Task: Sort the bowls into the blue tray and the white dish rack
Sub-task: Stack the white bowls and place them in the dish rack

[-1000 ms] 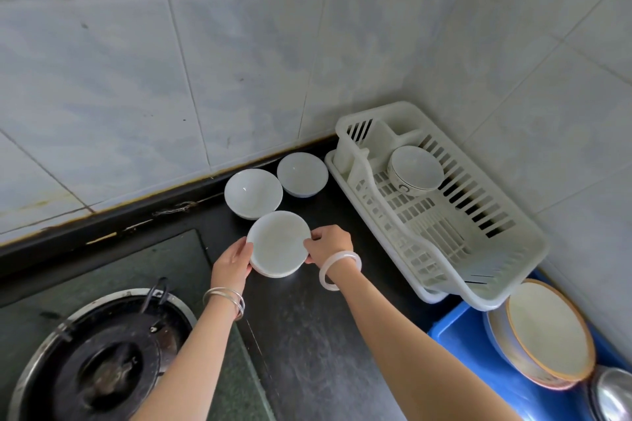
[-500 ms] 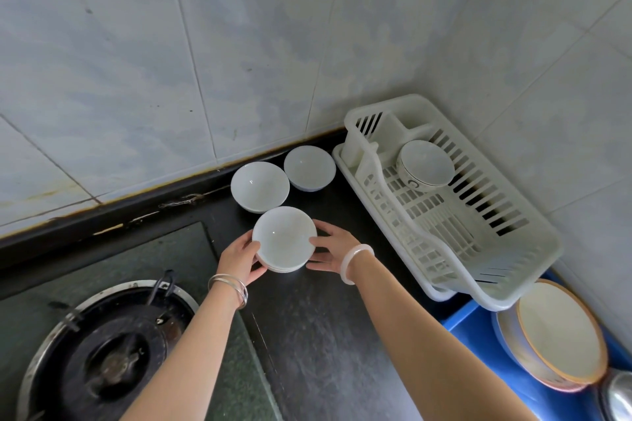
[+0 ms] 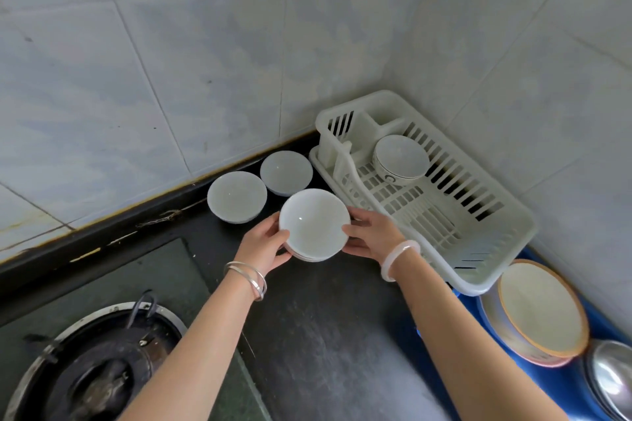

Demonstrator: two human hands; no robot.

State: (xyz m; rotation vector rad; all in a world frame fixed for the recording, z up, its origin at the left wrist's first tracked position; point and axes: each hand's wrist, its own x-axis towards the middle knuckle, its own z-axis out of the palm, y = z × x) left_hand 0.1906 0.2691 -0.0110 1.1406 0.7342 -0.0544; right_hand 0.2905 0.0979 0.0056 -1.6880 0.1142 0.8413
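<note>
A white bowl (image 3: 313,222) is held above the dark counter between my left hand (image 3: 263,244) on its left rim and my right hand (image 3: 372,237) on its right rim. It looks like a small stack, with another rim showing beneath. Two more white bowls (image 3: 236,195) (image 3: 286,171) stand upright by the wall. The white dish rack (image 3: 478,232) sits in the corner to the right, with one patterned bowl (image 3: 400,157) in its far end. The blue tray (image 3: 478,352) lies at the lower right, holding a large orange-rimmed bowl (image 3: 542,308) and a metal bowl (image 3: 612,376).
A gas burner (image 3: 95,372) on a green stove top fills the lower left. Tiled walls close off the back and right side. The dark counter (image 3: 325,335) runs between the stove and the tray.
The bowl in both hands has risen slightly and shifted right, closer to the dish rack. My right hand's fingers have opened out along the rim.
</note>
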